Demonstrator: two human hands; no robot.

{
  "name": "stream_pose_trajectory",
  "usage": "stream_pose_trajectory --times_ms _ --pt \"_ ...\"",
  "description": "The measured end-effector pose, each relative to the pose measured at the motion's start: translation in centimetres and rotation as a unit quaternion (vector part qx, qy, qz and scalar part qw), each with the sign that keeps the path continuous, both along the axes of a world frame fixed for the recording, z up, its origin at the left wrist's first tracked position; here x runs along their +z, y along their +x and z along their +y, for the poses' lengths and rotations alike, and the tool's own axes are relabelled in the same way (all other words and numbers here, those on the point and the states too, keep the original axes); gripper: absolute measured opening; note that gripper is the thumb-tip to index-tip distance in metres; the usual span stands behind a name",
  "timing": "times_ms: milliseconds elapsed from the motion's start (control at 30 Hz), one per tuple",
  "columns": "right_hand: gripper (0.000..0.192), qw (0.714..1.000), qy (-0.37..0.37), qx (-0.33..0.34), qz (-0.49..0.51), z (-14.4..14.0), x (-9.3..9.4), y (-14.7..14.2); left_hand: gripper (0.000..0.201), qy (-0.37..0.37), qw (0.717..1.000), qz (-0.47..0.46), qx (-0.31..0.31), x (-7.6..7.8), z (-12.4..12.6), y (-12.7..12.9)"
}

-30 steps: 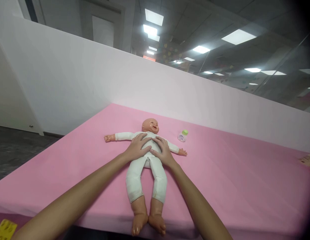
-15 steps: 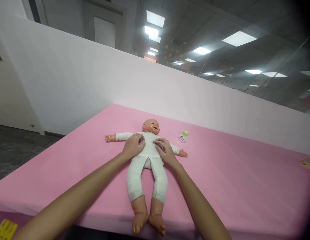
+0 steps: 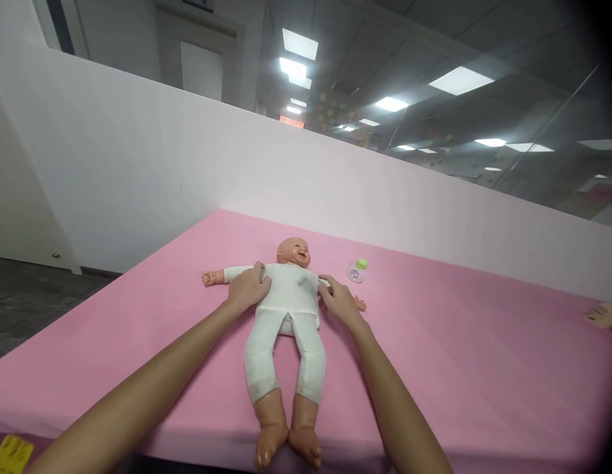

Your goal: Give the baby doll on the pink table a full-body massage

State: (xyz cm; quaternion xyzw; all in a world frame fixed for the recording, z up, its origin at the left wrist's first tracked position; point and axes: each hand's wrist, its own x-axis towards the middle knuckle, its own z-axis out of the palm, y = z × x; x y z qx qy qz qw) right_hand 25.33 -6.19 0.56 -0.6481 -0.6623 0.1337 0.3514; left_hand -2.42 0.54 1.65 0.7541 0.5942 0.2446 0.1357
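1. Nearest us, the baby doll (image 3: 286, 322) lies face up on the pink table (image 3: 459, 368), bare feet hanging over the near edge.
2. Our left hand (image 3: 247, 288) curls around its shoulder and upper arm; our right hand (image 3: 339, 299) rests loosely open on the opposite side — neither fully closed.
3. We judge the white cloth body soft and light, the head and limbs hard plastic — best held at the torso, under the arms, so the head does not flop.
4. Farther off stands a small green-capped bottle (image 3: 358, 270), near the doll's hand, before the white partition (image 3: 335, 178).
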Motion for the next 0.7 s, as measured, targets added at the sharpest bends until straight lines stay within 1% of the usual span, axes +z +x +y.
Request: stream_pose_trajectory --times_ms 67,167,267,367,500,600,633,700 --pt "0.041 1.0 -0.012 -0.013 -0.003 0.2 -0.4 0.4 0.052 -0.026 0.999 -0.028 0.001 0.0 0.2 -0.1" --pt "0.038 1.0 0.02 -0.019 0.006 0.4 -1.0 0.5 0.069 -0.096 0.986 -0.134 -0.009 -0.4 0.7 -0.3" --pt "0.037 0.999 0.041 -0.024 0.017 0.5 -1.2 0.4 0.09 -0.18 0.949 -0.26 0.003 -0.9 1.1 -0.2" --pt "0.045 0.998 0.039 -0.033 0.029 0.6 -1.2 0.4 0.104 -0.21 0.908 -0.36 0.032 -1.0 1.1 0.2" --pt "0.056 0.995 0.039 -0.027 0.09 1.0 -1.4 1.1 0.107 -0.219 0.867 -0.445 0.05 -0.5 0.6 0.8" --pt "0.065 0.989 -0.027 -0.029 0.141 1.3 -1.8 1.7 0.104 -0.216 0.855 -0.469 0.044 -0.4 0.5 0.9" --pt "0.065 0.986 -0.054 -0.028 0.155 1.4 -1.9 1.9 0.103 -0.216 0.853 -0.473 0.037 -0.4 0.5 0.9" --pt "0.057 0.98 -0.092 -0.019 0.175 1.6 -2.1 2.1 0.101 -0.214 0.853 -0.475 0.017 -0.7 0.7 0.8"
